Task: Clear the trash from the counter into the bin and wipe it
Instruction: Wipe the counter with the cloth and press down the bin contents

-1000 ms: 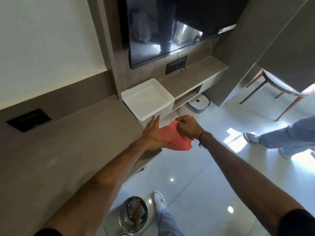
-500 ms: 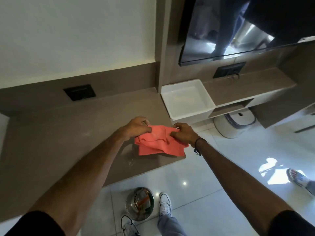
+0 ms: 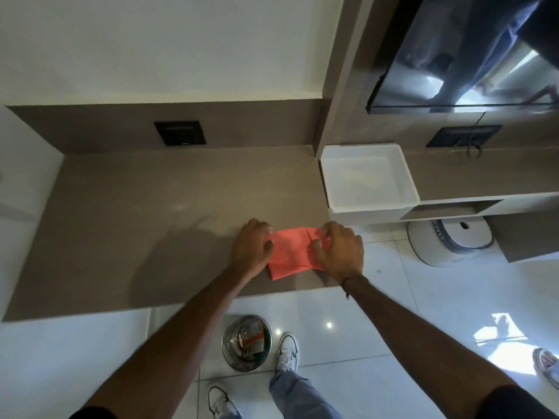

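Note:
A coral-red cloth (image 3: 290, 255) lies folded on the brown counter (image 3: 145, 213), close to its front right corner. My left hand (image 3: 252, 249) grips the cloth's left edge with curled fingers. My right hand (image 3: 338, 252) pinches its right edge. Both hands rest on the cloth, which is pressed flat to the counter. Below the counter edge, on the floor, stands a round steel bin (image 3: 246, 342) with wrappers and other trash inside.
A white square tray (image 3: 367, 176) sits to the right of the counter on a lower shelf. A white round device (image 3: 450, 243) stands on the floor beneath it. My shoes (image 3: 287, 352) are beside the bin. Another person's foot (image 3: 546, 367) shows at far right.
The view has swung left and down over the counter. The cloth, bunched off the counter's end a second ago, now lies folded flat on it with a hand at each edge.

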Motion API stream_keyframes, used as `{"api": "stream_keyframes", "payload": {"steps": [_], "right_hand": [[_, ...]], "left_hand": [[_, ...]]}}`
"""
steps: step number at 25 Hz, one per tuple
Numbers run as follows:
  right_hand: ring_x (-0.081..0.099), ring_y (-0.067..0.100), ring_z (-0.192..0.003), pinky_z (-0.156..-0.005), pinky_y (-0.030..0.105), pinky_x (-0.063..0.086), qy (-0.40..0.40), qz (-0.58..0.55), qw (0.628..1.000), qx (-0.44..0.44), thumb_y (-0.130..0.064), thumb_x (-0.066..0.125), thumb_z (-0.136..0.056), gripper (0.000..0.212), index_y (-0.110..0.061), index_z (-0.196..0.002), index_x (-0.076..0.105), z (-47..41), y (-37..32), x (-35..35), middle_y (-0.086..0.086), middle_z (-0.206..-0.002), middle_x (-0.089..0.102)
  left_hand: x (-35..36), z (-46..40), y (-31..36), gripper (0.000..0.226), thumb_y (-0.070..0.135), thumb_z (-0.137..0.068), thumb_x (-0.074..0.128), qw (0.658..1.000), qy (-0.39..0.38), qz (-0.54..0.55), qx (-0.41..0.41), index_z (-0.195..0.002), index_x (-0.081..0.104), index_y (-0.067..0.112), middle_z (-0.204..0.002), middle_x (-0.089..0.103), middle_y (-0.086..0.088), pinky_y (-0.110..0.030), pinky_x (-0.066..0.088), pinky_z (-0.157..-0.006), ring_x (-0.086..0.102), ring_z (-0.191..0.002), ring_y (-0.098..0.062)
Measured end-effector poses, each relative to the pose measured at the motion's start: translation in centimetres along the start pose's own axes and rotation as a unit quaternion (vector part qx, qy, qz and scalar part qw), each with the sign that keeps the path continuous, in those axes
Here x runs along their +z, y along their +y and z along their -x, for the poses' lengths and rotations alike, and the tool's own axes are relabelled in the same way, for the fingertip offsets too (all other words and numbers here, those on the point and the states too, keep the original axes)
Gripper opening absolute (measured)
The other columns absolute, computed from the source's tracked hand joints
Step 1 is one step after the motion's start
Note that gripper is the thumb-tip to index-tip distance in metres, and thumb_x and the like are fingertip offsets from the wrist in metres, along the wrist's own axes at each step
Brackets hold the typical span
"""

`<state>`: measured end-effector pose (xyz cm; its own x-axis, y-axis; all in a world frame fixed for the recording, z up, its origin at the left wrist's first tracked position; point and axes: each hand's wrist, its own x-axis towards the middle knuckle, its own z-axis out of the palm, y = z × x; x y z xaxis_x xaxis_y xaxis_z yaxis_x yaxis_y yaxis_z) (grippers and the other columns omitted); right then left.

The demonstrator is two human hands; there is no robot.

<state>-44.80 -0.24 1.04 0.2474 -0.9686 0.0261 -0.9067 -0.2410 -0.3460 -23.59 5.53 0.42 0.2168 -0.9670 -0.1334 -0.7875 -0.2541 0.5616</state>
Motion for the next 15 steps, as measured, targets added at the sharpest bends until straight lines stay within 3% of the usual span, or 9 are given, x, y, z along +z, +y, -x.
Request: {"api": "stream_keyframes", "payload": {"steps": [3,6,8,10,15], "right_hand": [[0.062,0.025,-0.069,-0.067,0.037,0.048,0.005,-0.061,0.997,-0.041,-0.034,0.062,-0.079,0.013,-0.021,-0.080,0.062,5.4,-2.2,1.7,-0.001,-0.070,0.066],[0.058,0.021,-0.061,-0.059,0.036,0.046,0.005,-0.088,0.994,-0.069,-0.029,0.065,-0.075,0.009,-0.022,-0.072,0.060,11.4,-4.1,4.6,-0.006,-0.060,0.059],[0.057,0.018,-0.058,-0.056,0.032,0.045,-0.016,-0.082,0.994,-0.069,-0.030,0.064,-0.075,0.009,-0.023,-0.071,0.059,15.0,-5.1,6.6,-0.007,-0.058,0.057],[0.056,0.015,-0.057,-0.055,0.027,0.044,-0.056,-0.076,0.995,-0.046,-0.035,0.062,-0.077,0.011,-0.025,-0.074,0.060,17.7,-5.9,8.2,-0.009,-0.061,0.059],[0.059,0.012,-0.072,-0.061,0.023,0.039,-0.203,-0.074,0.975,0.059,-0.054,0.056,-0.085,0.031,-0.030,-0.104,0.060,21.1,-6.7,12.2,-0.011,-0.085,0.071]], "left_hand": [[0.2,5.7,-0.6,0.014,0.010,-0.086,0.061,0.995,0.015,0.028,0.099,-0.097,0.068,0.014,-0.102,0.067,-0.005,-0.036,0.055,-0.081,0.062,-0.097,-0.023],[0.8,11.6,-3.5,0.008,0.013,-0.089,0.062,0.992,-0.004,0.002,0.130,-0.093,0.068,0.015,-0.097,0.068,-0.001,-0.022,0.048,-0.071,0.064,-0.091,-0.018],[1.2,15.3,-6.0,0.007,0.013,-0.088,0.064,0.994,-0.020,-0.006,0.110,-0.094,0.068,0.015,-0.100,0.068,0.000,-0.020,0.049,-0.072,0.063,-0.093,-0.015],[1.2,18.1,-8.4,0.008,0.013,-0.090,0.064,0.997,-0.040,-0.002,0.073,-0.097,0.068,0.014,-0.101,0.067,0.000,-0.028,0.056,-0.074,0.062,-0.094,-0.014],[3.5,21.5,-14.0,0.009,0.016,-0.092,0.063,0.994,-0.102,0.029,-0.027,-0.099,0.068,0.014,-0.101,0.067,-0.001,-0.029,0.055,-0.077,0.063,-0.091,-0.016]]}}
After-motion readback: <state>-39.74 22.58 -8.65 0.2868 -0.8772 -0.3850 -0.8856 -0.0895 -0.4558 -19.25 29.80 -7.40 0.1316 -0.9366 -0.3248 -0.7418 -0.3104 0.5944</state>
